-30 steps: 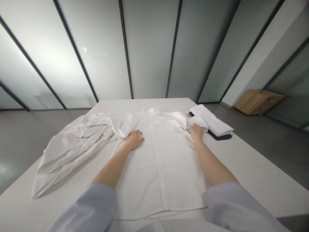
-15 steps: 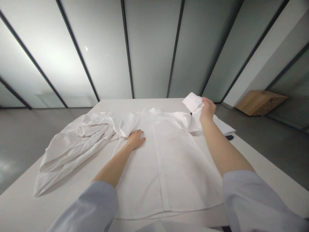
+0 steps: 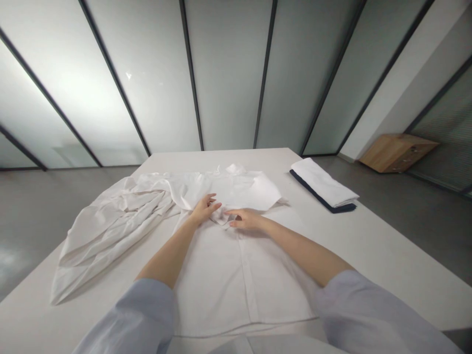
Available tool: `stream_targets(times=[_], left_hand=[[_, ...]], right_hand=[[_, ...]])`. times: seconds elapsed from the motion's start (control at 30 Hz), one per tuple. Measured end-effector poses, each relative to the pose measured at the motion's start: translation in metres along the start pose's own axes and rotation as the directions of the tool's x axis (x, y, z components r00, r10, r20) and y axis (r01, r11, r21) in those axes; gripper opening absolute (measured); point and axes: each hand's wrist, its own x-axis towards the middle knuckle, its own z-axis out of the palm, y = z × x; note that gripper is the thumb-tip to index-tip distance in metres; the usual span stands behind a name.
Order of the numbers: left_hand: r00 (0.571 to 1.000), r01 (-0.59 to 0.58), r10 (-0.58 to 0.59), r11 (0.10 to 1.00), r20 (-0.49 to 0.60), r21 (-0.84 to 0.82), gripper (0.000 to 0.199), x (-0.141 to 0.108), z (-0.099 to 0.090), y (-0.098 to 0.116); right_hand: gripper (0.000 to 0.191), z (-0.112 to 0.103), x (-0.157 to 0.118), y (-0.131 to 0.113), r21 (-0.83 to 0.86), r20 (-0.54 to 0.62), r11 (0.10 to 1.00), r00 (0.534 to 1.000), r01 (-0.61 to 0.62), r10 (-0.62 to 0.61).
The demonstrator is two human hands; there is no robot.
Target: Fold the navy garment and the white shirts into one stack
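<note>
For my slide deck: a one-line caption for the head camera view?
Left hand and right hand meet over a white button-front shirt on a pale table, a folded white cloth beside it.

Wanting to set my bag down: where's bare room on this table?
Bare tabletop runs between the white shirt and the right edge, below the folded white cloth; a strip lies beyond the collar. Crowded: mid-shirt around the left hand and right hand, and the crumpled white fabric.
</note>
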Motion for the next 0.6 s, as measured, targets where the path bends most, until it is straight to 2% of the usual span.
stream_targets(times=[0.07,0.13,0.2,0.27,0.3,0.33,0.4,0.43,0.47,0.5,0.53,0.6], left_hand=[[1.0,-0.01,0.01,0.994,-0.001,0.107,0.061,-0.001,0.001,0.0],[1.0,-0.011,0.012,0.993,-0.013,0.121,0.054,-0.001,0.002,0.0],[0.999,0.007,-0.006,1.0,-0.041,0.012,0.053,0.0,0.001,-0.001],[0.995,0.039,-0.051,0.989,-0.082,-0.142,0.049,0.001,-0.001,-0.002],[0.992,0.058,-0.081,0.975,-0.102,-0.213,0.045,0.001,-0.003,-0.002],[0.986,0.076,-0.112,0.96,-0.122,-0.268,0.037,0.001,-0.004,-0.001],[0.975,0.098,-0.157,0.937,-0.155,-0.336,0.019,0.001,-0.007,0.001],[0.972,0.1,-0.167,0.93,-0.164,-0.353,0.012,0.0,-0.008,0.002],[0.972,0.1,-0.169,0.925,-0.163,-0.367,0.013,-0.002,-0.008,0.004],[0.974,0.102,-0.171,0.917,-0.149,-0.385,0.019,-0.003,-0.009,0.006],[0.977,0.113,-0.177,0.904,-0.121,-0.412,0.024,-0.004,-0.009,0.008],[0.979,0.156,-0.198,0.862,-0.038,-0.482,0.032,-0.006,-0.01,0.011]], right_hand=[[0.036,-0.006,-0.005,0.004,-0.026,0.006,1.0,1.0,0.009,-0.009],[0.032,-0.013,-0.012,0.011,-0.019,-0.009,0.999,0.999,0.044,-0.044],[0.029,-0.022,-0.022,0.021,-0.029,-0.076,0.998,0.995,0.057,-0.059],[0.025,-0.034,-0.034,0.035,-0.121,-0.228,0.993,0.973,0.0,-0.028],[0.024,-0.041,-0.039,0.043,-0.191,-0.344,0.98,0.939,-0.059,-0.011],[0.023,-0.05,-0.044,0.052,-0.268,-0.466,0.955,0.884,-0.126,-0.014],[0.025,-0.068,-0.049,0.07,-0.369,-0.678,0.889,0.733,-0.272,-0.057],[0.029,-0.078,-0.05,0.079,-0.386,-0.744,0.854,0.665,-0.349,-0.064],[0.032,-0.086,-0.051,0.088,-0.387,-0.784,0.815,0.619,-0.43,-0.046],[0.034,-0.093,-0.05,0.096,-0.381,-0.799,0.774,0.601,-0.506,0.0],[0.034,-0.099,-0.05,0.103,-0.379,-0.79,0.731,0.61,-0.567,0.064],[0.026,-0.107,-0.049,0.114,-0.405,-0.719,0.673,0.67,-0.619,0.185]])
